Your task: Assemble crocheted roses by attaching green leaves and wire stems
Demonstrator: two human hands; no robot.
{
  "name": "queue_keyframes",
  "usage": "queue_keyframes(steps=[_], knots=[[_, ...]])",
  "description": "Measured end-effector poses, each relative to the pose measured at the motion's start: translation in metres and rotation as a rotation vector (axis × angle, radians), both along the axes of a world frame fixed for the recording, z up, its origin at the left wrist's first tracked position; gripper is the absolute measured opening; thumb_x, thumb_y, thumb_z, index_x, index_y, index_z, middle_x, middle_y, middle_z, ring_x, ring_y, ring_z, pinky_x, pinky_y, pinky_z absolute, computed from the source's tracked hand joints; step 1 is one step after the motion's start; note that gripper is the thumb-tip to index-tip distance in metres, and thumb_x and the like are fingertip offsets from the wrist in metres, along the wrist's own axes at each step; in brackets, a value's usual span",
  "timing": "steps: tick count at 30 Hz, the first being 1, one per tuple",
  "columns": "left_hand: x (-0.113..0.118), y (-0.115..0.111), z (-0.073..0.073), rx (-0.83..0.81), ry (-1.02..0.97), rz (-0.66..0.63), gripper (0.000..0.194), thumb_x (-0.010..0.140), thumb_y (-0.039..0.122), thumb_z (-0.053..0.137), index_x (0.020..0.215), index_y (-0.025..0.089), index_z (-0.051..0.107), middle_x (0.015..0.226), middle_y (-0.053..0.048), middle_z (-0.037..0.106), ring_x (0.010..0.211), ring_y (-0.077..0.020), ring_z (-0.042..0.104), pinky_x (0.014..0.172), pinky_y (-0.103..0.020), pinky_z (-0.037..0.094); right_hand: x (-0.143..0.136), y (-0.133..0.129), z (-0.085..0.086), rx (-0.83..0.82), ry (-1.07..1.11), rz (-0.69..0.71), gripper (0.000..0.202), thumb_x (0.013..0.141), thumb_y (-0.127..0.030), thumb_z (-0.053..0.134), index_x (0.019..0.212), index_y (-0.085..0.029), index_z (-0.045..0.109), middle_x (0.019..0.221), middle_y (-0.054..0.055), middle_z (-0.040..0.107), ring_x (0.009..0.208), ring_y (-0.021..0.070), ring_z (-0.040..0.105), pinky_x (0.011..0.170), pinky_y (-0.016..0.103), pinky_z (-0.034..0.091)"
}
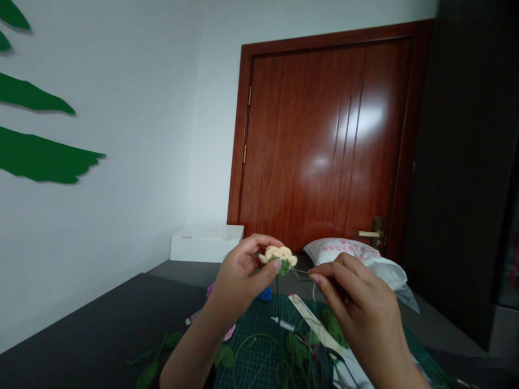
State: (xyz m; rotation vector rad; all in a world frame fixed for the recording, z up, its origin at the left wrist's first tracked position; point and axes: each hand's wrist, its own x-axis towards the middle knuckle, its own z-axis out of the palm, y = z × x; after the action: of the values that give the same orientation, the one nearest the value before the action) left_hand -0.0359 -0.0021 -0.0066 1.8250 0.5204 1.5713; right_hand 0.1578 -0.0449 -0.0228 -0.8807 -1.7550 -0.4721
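My left hand [240, 273] pinches a small crocheted flower [280, 253] between thumb and fingers. Its petals are cream and its base is green yarn. From that green base a thin, straight needle-like piece [300, 271] runs to the right. The thumb and forefinger of my right hand [359, 294] close on its far end; whether it is a needle or taut yarn is too fine to tell. Both hands are raised above a green cutting mat [253, 346].
On the mat lie a small glue tube [284, 323], a skein of green yarn [333, 327], a cream strip [310, 316] and green leaf pieces [298, 348]. Blue yarn [265, 294] sits behind. A white box [206, 243] and a white plastic bag [344, 249] stand farther back.
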Motion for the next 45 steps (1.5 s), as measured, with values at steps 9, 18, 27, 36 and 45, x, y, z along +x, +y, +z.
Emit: queue_keyframes(steps=[9,18,27,36,45], knots=[[0.001,-0.003,-0.001,0.005,0.016,-0.01,0.02,0.081,0.018,0.067,0.1,0.016,0.065,0.096,-0.006,0.068,0.088,-0.0174,0.065,0.077,-0.029,0.053,-0.01,-0.003,-0.001,0.074,-0.031,-0.022,0.013,0.093,-0.019,0.058,0.083,-0.02,0.066,0.07,0.0,0.062,0.063,0.0147,0.058,0.057,0.027,0.038],[0.002,-0.004,-0.002,0.0,0.014,-0.002,0.02,0.082,0.019,0.067,0.102,0.017,0.064,0.097,-0.006,0.069,0.089,-0.0184,0.066,0.079,-0.03,0.054,-0.015,-0.003,-0.005,0.233,-0.077,-0.131,0.012,0.093,-0.018,0.058,0.083,-0.018,0.065,0.07,0.001,0.063,0.063,0.0156,0.059,0.061,0.029,0.041],[0.002,-0.003,0.0,0.04,0.085,0.045,0.02,0.083,0.019,0.066,0.103,0.017,0.066,0.098,-0.007,0.069,0.087,-0.0183,0.066,0.076,-0.03,0.053,-0.022,-0.004,-0.009,0.293,-0.106,-0.211,0.016,0.094,-0.017,0.056,0.082,-0.014,0.066,0.069,0.005,0.064,0.061,0.0185,0.059,0.06,0.032,0.041],[-0.004,-0.007,0.001,0.034,0.06,0.016,0.022,0.082,0.021,0.068,0.103,0.017,0.066,0.1,-0.008,0.069,0.086,-0.0179,0.065,0.075,-0.03,0.053,-0.018,-0.003,-0.005,0.203,-0.052,-0.084,0.014,0.094,-0.018,0.058,0.082,-0.018,0.064,0.068,0.002,0.063,0.061,0.0159,0.059,0.058,0.03,0.042],[0.002,-0.005,0.0,0.011,0.013,-0.039,0.021,0.082,0.021,0.069,0.102,0.018,0.063,0.099,-0.007,0.068,0.085,-0.0178,0.065,0.068,-0.028,0.054,-0.03,-0.004,-0.01,0.313,-0.045,-0.215,0.012,0.093,-0.015,0.058,0.082,-0.017,0.063,0.064,0.002,0.063,0.06,0.0166,0.059,0.059,0.03,0.041]])
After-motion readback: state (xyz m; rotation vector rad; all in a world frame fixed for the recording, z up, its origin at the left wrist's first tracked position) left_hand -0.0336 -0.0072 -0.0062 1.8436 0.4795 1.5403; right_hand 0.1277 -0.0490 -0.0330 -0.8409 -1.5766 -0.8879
